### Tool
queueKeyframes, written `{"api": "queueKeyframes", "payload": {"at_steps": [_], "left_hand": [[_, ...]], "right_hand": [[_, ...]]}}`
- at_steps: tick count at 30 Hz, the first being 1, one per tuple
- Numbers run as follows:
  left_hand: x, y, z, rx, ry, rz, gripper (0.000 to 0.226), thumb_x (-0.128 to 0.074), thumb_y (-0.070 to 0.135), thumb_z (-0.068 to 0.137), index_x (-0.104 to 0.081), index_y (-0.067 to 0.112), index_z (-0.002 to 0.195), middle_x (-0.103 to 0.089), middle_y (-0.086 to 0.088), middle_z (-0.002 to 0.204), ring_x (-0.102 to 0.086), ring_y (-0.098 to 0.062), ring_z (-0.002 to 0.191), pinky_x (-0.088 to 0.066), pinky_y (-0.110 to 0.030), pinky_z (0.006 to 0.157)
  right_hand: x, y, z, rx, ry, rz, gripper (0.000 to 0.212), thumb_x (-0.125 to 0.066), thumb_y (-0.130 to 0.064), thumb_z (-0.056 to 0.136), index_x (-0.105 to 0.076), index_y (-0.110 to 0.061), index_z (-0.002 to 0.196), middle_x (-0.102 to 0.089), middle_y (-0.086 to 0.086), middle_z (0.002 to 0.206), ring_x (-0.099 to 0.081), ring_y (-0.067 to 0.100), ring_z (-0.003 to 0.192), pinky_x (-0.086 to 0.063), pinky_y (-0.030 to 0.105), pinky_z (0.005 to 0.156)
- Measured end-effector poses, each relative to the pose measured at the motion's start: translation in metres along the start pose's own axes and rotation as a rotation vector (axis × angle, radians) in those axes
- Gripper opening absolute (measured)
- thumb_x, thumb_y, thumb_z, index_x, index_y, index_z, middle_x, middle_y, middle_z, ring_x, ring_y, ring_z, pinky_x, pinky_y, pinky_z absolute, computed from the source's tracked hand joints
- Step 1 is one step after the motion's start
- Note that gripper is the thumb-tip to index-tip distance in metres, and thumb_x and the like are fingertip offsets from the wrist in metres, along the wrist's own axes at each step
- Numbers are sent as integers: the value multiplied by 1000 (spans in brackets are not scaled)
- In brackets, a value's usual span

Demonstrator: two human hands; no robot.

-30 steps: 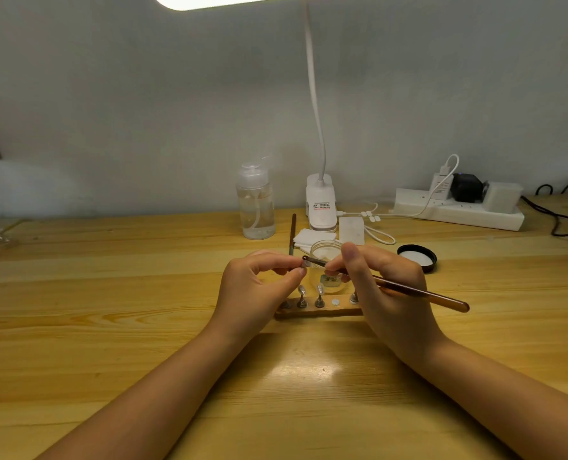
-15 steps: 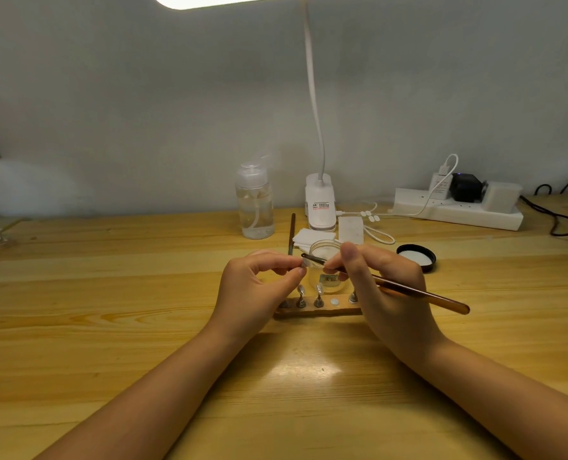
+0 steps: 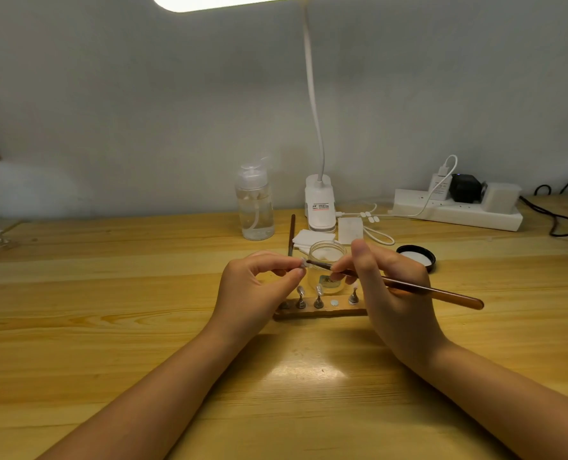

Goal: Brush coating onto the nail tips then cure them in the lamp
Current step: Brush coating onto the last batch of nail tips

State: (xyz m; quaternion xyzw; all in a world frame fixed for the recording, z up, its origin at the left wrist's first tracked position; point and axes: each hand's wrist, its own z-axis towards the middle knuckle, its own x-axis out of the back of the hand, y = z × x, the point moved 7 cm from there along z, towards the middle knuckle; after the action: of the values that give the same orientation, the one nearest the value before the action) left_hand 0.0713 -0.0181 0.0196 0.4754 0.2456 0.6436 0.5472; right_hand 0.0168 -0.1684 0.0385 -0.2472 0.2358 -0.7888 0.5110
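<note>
I can read nothing here: the label on the white lamp base (image 3: 320, 207) behind the glass jar (image 3: 326, 267) is too small and blurred.

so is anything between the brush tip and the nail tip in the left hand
Nothing visible. The brush in the right hand has its bristle end right at the nail tip pinched by the left hand. The glass jar sits behind them, not between.

Clear nail tip (image 3: 303, 262) (small, pinched) meets the brown brush (image 3: 408, 287), its bristles touching it.
</note>
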Motion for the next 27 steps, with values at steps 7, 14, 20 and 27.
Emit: {"api": "queueKeyframes", "payload": {"at_steps": [7,14,20,27], "left_hand": [[-1,0,1,-7,-6,3,16,-69,10,76,-70,23,86,-67,9,84,-59,-1,79,-47,-9,68],[-1,0,1,-6,-4,4,19,-69,10,76,-68,28,82,-67,11,83,-59,1,79,-46,-7,68],[-1,0,0,-1,-10,-1,19,-69,10,76,-68,28,82,-67,11,84,-60,1,80,-47,-7,69],[-2,0,2,-13,-13,15,19,-69,11,76,-68,28,84,-67,10,83,-59,0,79,-47,-9,68]], "right_hand": [[-6,0,2,-22,-50,9,31,-41,-32,86,-64,-13,77,-64,-7,72,-61,-2,68,-43,7,57],[-2,3,0,-31,-18,13,29,-47,-26,91,-65,-12,73,-64,-8,67,-61,-1,61,-43,7,57],[6,3,0,-46,54,27,30,-46,-23,91,-63,-18,67,-62,-9,62,-61,1,59,-44,9,57],[-5,0,2,0,-35,-27,31,-41,-29,87,-64,-12,77,-63,-9,73,-61,-2,73,-45,10,65]]}}
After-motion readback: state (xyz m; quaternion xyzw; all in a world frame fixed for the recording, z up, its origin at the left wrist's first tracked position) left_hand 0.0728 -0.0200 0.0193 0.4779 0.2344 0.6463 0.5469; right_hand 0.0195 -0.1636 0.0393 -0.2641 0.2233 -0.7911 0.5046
